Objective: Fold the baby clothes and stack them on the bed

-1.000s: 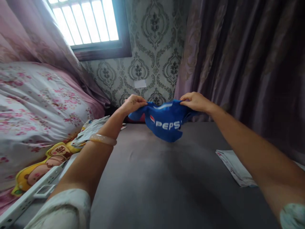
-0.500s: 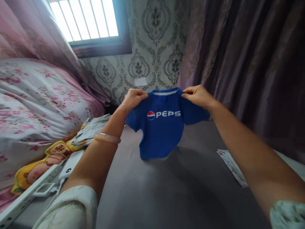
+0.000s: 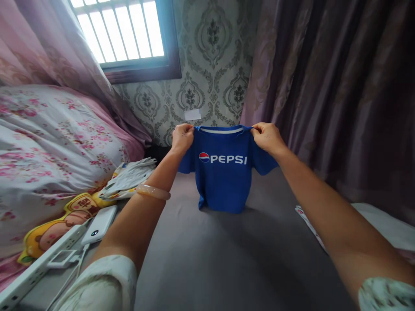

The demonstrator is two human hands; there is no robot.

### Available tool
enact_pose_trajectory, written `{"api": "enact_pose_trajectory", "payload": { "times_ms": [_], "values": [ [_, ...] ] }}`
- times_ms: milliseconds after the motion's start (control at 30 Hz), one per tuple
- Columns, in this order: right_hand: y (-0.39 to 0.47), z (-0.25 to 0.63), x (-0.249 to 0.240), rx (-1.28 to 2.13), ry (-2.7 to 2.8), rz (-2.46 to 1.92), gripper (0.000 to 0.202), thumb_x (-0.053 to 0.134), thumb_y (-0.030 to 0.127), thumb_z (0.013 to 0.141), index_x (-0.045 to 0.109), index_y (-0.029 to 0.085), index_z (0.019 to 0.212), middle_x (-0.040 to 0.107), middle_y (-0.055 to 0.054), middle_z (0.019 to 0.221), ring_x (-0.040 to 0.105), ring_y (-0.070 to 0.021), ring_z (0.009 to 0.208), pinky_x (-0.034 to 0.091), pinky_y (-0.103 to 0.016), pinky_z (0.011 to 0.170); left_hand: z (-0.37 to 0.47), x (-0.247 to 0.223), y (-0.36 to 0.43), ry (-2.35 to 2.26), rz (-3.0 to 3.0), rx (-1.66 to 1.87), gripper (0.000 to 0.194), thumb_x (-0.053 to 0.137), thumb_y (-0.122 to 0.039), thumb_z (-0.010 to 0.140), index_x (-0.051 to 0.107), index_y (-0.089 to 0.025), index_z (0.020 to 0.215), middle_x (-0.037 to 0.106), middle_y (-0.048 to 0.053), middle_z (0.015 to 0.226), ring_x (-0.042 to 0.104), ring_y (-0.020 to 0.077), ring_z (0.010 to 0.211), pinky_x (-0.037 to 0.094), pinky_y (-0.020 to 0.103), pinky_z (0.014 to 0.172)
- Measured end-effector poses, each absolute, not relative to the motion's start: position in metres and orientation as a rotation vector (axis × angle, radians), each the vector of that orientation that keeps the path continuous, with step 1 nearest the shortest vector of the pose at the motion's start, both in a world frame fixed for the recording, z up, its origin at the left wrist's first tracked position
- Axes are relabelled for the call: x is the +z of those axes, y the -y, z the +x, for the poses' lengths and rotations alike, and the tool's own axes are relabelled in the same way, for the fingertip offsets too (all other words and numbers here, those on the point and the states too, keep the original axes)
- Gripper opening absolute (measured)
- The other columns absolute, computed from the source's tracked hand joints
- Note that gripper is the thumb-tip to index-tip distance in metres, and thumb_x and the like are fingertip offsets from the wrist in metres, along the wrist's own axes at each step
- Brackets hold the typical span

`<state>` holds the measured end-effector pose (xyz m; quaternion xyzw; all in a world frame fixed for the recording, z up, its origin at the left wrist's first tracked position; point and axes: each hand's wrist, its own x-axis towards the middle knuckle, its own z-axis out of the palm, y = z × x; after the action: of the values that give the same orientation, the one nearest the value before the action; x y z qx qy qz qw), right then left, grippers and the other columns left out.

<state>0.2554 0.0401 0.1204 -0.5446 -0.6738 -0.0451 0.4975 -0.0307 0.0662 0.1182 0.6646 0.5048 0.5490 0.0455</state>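
A small blue T-shirt (image 3: pixel 223 183) with a PEPSI logo hangs upright in front of me, its printed side facing me. My left hand (image 3: pixel 183 137) pinches it at the shoulder on the left. At the opposite shoulder, my right hand (image 3: pixel 267 137) grips the cloth between thumb and fingers. The neckline is stretched between both hands, and the short sleeves droop outside them. Its lower hem is at or just above the grey sheet (image 3: pixel 194 268); I cannot tell if they touch.
To the left lie a white power strip (image 3: pixel 39 270), a white power bank (image 3: pixel 100 224) with a cable, a yellow cartoon cushion (image 3: pixel 48 237), folded pale clothes (image 3: pixel 129 177) and floral bedding (image 3: pixel 58 142). White cloth (image 3: pixel 382 224) lies at right. Curtains (image 3: pixel 324 86) hang behind.
The shirt has swung from slanted to nearly straight, and its front is spread wider so the whole word PEPSI shows. My hands have moved slightly apart, both still holding the shoulders.
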Motion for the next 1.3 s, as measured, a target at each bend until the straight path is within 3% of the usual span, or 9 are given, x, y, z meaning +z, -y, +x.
{"api": "enact_pose_trajectory", "payload": {
  "times_ms": [133,433,700,933,1100,1300],
  "values": [
    [-0.038,0.247,0.118,-0.19,1.6,-1.363,0.02,0.053,0.029,0.088,0.069,0.018,0.087,0.069,-0.011,0.085,0.064,-0.0278,0.09,0.047,-0.041,0.084,-0.016,0.119,-0.053,-1.731,1.889,1.788,0.013,0.051,-0.021,0.083,0.064,-0.019,0.081,0.065,0.006,0.081,0.059,0.0223,0.089,0.042,0.034,0.082],
    [-0.004,0.234,0.112,-0.609,1.56,-1.251,0.03,0.034,0.027,0.096,0.062,0.017,0.102,0.065,-0.012,0.099,0.059,-0.0243,0.091,0.046,-0.036,0.076,-0.001,0.11,-0.013,-2.071,1.973,2.137,0.027,0.033,-0.025,0.096,0.059,-0.02,0.103,0.06,0.012,0.111,0.05,0.0287,0.113,0.036,0.046,0.096],
    [0.075,0.247,0.127,-0.922,1.666,-1.107,0.03,0.038,0.032,0.096,0.064,0.019,0.099,0.066,-0.008,0.093,0.062,-0.0219,0.087,0.047,-0.032,0.07,-0.042,0.125,0.065,-1.92,2.499,2.167,0.026,0.037,-0.031,0.097,0.059,-0.024,0.109,0.056,0.011,0.113,0.044,0.0281,0.117,0.028,0.048,0.101],
    [0.087,0.254,0.147,-0.787,1.821,-1.038,0.021,0.05,0.029,0.089,0.069,0.023,0.094,0.072,-0.005,0.093,0.066,-0.0222,0.088,0.05,-0.035,0.078,-0.044,0.131,0.092,-2.14,2.694,1.918,0.023,0.036,-0.029,0.098,0.058,-0.022,0.104,0.055,0.009,0.108,0.045,0.0288,0.111,0.031,0.049,0.096],
    [0.045,0.255,0.098,-0.484,2.063,-1.305,0.019,0.053,0.029,0.086,0.071,0.023,0.092,0.073,-0.001,0.091,0.067,-0.0206,0.083,0.049,-0.031,0.074,-0.039,0.063,0.058,-2.354,2.71,1.328,0.021,0.038,-0.025,0.095,0.058,-0.019,0.095,0.057,0.011,0.099,0.048,0.0305,0.1,0.037,0.046,0.084],
    [-0.006,0.248,-0.026,-0.329,2.211,-1.709,0.026,0.042,0.028,0.092,0.067,0.022,0.096,0.07,-0.006,0.104,0.064,-0.0218,0.091,0.043,-0.029,0.072,-0.029,-0.068,-0.001,-2.306,2.563,0.797,0.024,0.034,-0.018,0.094,0.058,-0.017,0.097,0.058,0.013,0.1,0.049,0.0299,0.098,0.037,0.042,0.082]
  ]
}}
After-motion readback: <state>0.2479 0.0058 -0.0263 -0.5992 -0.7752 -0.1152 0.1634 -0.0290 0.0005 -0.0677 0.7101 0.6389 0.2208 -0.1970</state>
